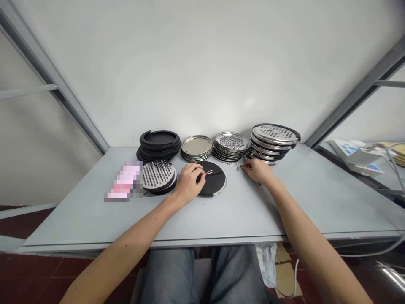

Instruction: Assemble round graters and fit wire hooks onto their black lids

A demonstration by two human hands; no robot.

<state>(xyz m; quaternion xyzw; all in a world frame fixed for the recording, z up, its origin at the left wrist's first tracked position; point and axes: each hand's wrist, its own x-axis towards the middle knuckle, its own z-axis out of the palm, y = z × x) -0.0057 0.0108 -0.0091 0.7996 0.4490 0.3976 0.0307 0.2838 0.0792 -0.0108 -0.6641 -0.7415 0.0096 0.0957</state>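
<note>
My left hand [190, 181] is closed in a pinch at the left side of a round black disc [215, 185] with a metal rim, which lies flat on the table. A small bent wire clip [209, 172] sticks out from those fingertips over the disc. To the right, my right hand [258, 170] pinches another bent wire clip [239, 167] just above the tabletop. Beside my left hand stands a short stack topped by a perforated metal grater plate [158, 175]. A small wire piece [258, 184] lies under my right hand, partly hidden.
Along the wall stand stacked black rings [160, 145], plain metal discs [196, 145], metal grater plates [232, 143] and a taller stack of black-rimmed graters [276, 137]. A pixelated pink object [123, 181] lies left on the grey table [221, 223]. Metal frame posts flank both sides.
</note>
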